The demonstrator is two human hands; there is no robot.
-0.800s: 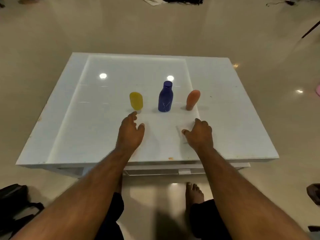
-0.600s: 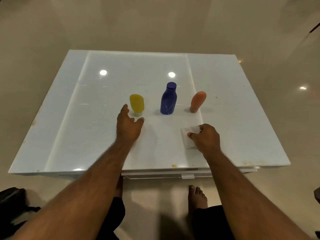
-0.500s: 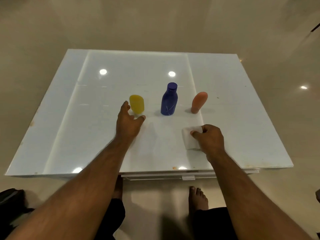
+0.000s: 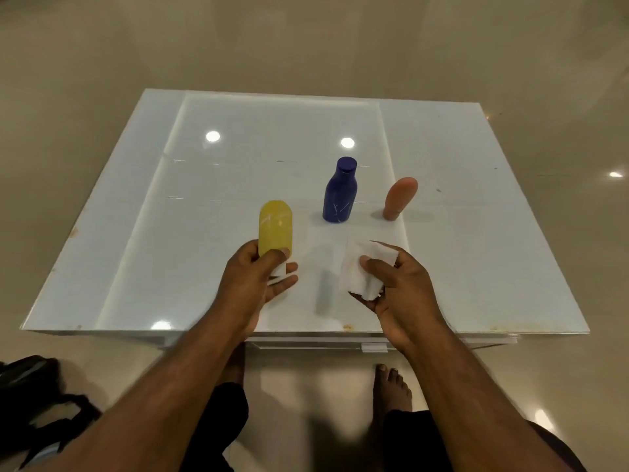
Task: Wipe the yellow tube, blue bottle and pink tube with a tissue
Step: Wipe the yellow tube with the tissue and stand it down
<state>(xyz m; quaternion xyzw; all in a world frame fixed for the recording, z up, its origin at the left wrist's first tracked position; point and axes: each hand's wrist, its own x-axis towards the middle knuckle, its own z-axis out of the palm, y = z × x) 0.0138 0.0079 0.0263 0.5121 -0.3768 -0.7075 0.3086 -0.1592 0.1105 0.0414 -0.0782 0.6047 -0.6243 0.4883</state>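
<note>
Left hand (image 4: pixel 253 281) grips the yellow tube (image 4: pixel 275 228) at its lower end, thumb and fingers curled round it, cap end hidden in the grip. Tube is upright, rounded end up, and looks lifted off the bench (image 4: pixel 476 233), though contact under the hand can't be seen.

Right hand (image 4: pixel 396 284) holds the tissue (image 4: pixel 362 270): thumb presses it from the front, fingers curled behind. Tissue is white, crumpled, roughly flat across the palm side, raised off the bench. It sits just right of the left hand, apart from the yellow tube with a clear gap between them.

Blue bottle (image 4: pixel 339 192) stands upright on the bench beyond the gap between the two hands, cap on, untouched. Pink tube (image 4: pixel 400 198) stands cap-down beyond the right hand, leaning slightly right, also untouched. Both are well apart from the hands and near each other, not touching.

Bench top is glossy white, reflecting round ceiling lights beyond the left hand and at the near edge. Bare foot (image 4: pixel 391 386) on the tiled floor (image 4: pixel 306 46) below the right forearm. Dark bag (image 4: pixel 34 396) on the floor off to the left of the left forearm.
</note>
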